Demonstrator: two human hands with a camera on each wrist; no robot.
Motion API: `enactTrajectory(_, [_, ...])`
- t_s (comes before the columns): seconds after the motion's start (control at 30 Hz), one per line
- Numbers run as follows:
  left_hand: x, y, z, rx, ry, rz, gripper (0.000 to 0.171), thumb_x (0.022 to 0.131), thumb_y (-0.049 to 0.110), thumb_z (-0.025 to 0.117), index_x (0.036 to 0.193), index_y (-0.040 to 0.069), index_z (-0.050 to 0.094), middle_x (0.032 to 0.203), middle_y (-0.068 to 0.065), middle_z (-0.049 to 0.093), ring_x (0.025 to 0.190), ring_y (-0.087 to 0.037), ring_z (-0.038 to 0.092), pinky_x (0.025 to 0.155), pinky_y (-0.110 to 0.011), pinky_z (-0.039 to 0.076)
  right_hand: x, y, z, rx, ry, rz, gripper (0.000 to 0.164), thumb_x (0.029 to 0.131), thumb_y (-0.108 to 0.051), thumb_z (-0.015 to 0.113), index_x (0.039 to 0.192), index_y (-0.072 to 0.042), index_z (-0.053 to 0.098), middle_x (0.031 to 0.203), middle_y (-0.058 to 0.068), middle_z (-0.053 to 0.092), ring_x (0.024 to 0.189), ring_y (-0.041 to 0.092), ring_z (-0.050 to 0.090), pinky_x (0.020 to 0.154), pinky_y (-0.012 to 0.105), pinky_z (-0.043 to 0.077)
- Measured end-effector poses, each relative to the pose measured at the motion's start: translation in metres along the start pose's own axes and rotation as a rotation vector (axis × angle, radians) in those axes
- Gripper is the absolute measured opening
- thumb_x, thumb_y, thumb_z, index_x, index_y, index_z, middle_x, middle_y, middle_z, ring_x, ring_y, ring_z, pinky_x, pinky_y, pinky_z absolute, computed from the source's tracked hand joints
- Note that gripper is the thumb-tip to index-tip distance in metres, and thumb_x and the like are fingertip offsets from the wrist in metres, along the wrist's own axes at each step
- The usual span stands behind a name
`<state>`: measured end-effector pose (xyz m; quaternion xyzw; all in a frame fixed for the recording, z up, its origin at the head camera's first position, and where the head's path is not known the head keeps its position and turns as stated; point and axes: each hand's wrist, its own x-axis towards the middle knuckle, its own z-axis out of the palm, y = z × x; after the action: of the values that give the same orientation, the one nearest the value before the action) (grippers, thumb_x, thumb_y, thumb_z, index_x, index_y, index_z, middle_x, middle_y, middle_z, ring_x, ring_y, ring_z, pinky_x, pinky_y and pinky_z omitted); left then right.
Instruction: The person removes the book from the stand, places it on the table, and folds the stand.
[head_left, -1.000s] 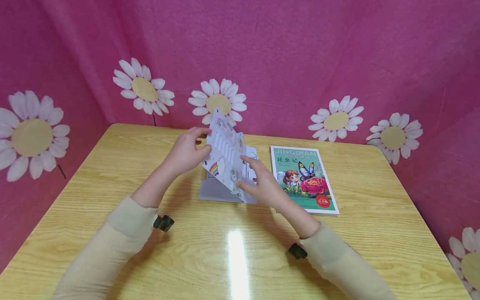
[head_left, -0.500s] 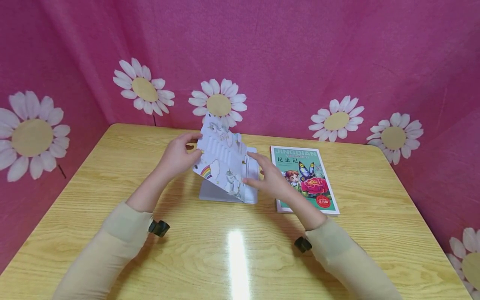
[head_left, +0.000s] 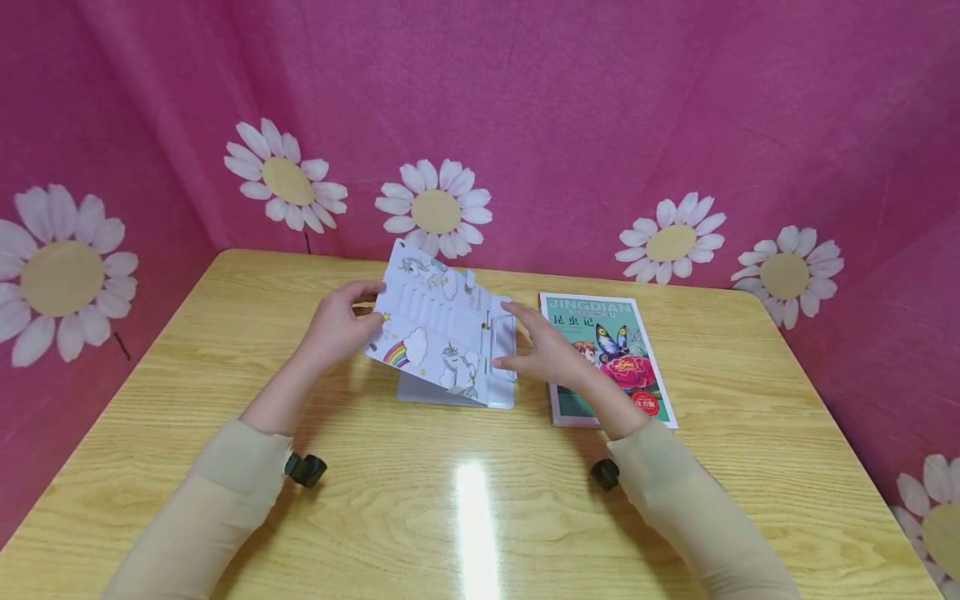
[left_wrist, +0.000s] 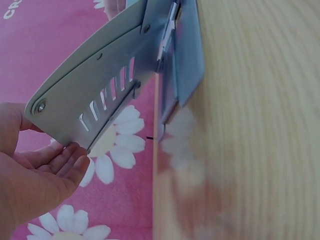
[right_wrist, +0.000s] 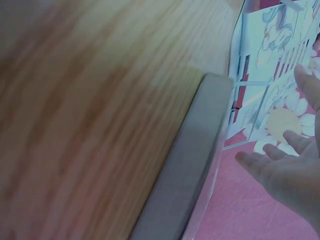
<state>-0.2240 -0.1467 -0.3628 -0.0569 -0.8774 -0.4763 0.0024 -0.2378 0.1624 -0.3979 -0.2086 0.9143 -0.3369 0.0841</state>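
Observation:
A white metal book stand point(head_left: 427, 321) printed with unicorns and a rainbow stands on the table, its slotted panel tilted up to the left over a flat base. My left hand point(head_left: 336, 329) pinches the panel's raised left edge. The left wrist view shows the panel's plain grey back point(left_wrist: 85, 95), with the thumb on one side and the other fingers beneath. At the stand's hinged right end, my right hand point(head_left: 553, 354) has its fingers spread, the fingertips close to the edge and holding nothing. In the right wrist view those fingers point(right_wrist: 270, 167) are relaxed and apart.
A green-covered children's book point(head_left: 618, 367) lies flat right of the stand, partly under my right forearm. Its page edge point(right_wrist: 185, 160) fills the middle of the right wrist view. Behind the wooden table point(head_left: 375, 517) hangs a pink cloth point(head_left: 540, 125) with white daisies.
The panel has swung down to the left with my left hand on its edge, lying at a lower slant. My right hand has shifted slightly right, off the panel.

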Motion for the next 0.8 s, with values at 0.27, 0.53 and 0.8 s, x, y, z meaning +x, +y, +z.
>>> enactTrajectory(0.27, [-0.002, -0.015, -0.003, -0.021, -0.029, -0.009, 0.048, 0.085, 0.004, 0.054, 0.133, -0.001, 0.048, 0.131, -0.02, 0.052, 0.115, -0.033, 0.054, 0.1, -0.042, 0.045, 0.012, 0.009, 0.001, -0.015, -0.044, -0.049, 0.098, 0.076, -0.035, 0.079, 0.151, -0.01, 0.02, 0.157, 0.014, 0.016, 0.142, 0.035, 0.019, 0.11, 0.053, 0.027])
enactTrajectory(0.53, [-0.003, -0.028, -0.004, -0.015, -0.075, -0.044, 0.05, 0.087, 0.004, 0.055, 0.136, -0.003, 0.045, 0.133, -0.022, 0.049, 0.116, -0.035, 0.053, 0.099, -0.043, 0.045, 0.019, 0.017, -0.005, -0.016, -0.125, -0.023, 0.103, 0.075, -0.034, 0.079, 0.152, -0.011, 0.014, 0.158, 0.013, 0.009, 0.144, 0.031, 0.009, 0.115, 0.05, 0.015])
enactTrajectory(0.8, [-0.001, -0.04, -0.003, 0.006, -0.1, -0.092, 0.05, 0.087, 0.004, 0.056, 0.135, -0.004, 0.045, 0.131, -0.023, 0.05, 0.119, -0.036, 0.05, 0.1, -0.044, 0.044, 0.025, 0.025, -0.007, -0.023, -0.205, 0.006, 0.109, 0.073, -0.035, 0.081, 0.153, -0.013, 0.01, 0.159, 0.01, 0.004, 0.145, 0.029, 0.006, 0.117, 0.046, 0.012])
